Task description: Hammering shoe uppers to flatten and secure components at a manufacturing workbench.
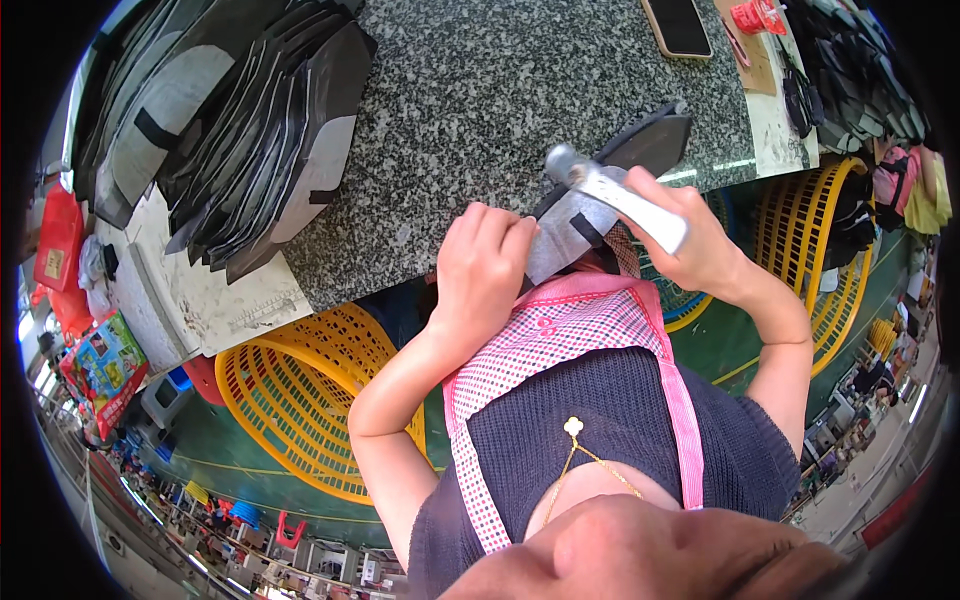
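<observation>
My right hand (695, 240) is closed around a metal hammer (630, 200); its rounded head is over a flat grey and black cut piece (570, 240) at the near edge of the speckled stone tabletop (450, 120). A short black strip crosses the pale grey part of this piece, and its dark part (650, 145) reaches away to the right. Fingers curled, my left hand (485, 265) grips the left end of the same piece. Its fingertips are partly hidden.
Thick stacks of similar grey and black pieces (250, 120) fill the left of the table. Far right lie a phone (680, 25), black scissors (800, 95) and another dark pile (860, 75). Yellow plastic baskets (310, 400) stand below the table on both sides.
</observation>
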`<action>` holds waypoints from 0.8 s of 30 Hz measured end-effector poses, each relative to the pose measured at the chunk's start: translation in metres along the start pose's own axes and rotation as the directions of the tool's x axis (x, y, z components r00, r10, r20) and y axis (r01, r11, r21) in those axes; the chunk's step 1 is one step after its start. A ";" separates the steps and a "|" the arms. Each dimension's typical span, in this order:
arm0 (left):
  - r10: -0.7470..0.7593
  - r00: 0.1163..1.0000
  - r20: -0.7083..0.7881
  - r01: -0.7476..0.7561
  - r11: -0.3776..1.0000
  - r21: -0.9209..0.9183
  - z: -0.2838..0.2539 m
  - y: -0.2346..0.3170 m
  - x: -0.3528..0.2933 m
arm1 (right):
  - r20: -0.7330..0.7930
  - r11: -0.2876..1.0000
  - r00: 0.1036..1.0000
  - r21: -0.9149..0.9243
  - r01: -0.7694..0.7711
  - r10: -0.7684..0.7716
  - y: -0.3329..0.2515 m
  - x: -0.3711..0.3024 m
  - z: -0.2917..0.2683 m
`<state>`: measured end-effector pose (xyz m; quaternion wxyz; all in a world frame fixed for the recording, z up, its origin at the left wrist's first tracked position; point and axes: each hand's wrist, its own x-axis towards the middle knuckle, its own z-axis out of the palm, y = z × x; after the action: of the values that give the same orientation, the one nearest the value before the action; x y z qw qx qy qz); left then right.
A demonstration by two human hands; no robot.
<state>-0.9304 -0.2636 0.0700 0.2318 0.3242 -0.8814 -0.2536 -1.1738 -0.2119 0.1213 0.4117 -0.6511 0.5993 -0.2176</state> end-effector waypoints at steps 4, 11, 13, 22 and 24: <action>0.094 0.995 -0.017 -0.093 0.993 0.068 0.005 -0.005 -0.002 | 0.092 0.998 0.994 -0.036 0.059 -0.055 -0.009 -0.008 0.004; 0.127 0.988 -0.086 -0.117 0.987 0.110 0.016 -0.008 0.023 | -0.151 0.998 0.987 0.019 -0.061 0.063 -0.021 -0.005 -0.010; 0.080 0.994 -0.073 -0.080 0.997 0.002 0.018 -0.013 0.038 | 0.005 0.977 0.993 -0.176 -0.118 0.120 0.003 -0.007 0.005; 0.118 0.988 0.104 -0.139 0.964 0.227 -0.001 0.001 0.022 | -0.183 0.989 0.975 -0.095 0.112 -0.128 -0.006 -0.008 0.002; 0.212 0.971 0.110 -0.238 0.901 0.363 0.002 0.001 0.018 | 0.063 0.994 0.997 -0.108 -0.035 0.042 0.006 -0.005 0.005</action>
<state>-0.9445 -0.2750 0.0740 0.1634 0.2498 -0.9523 -0.0635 -1.1746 -0.2053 0.1147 0.3998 -0.6670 0.6090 -0.1560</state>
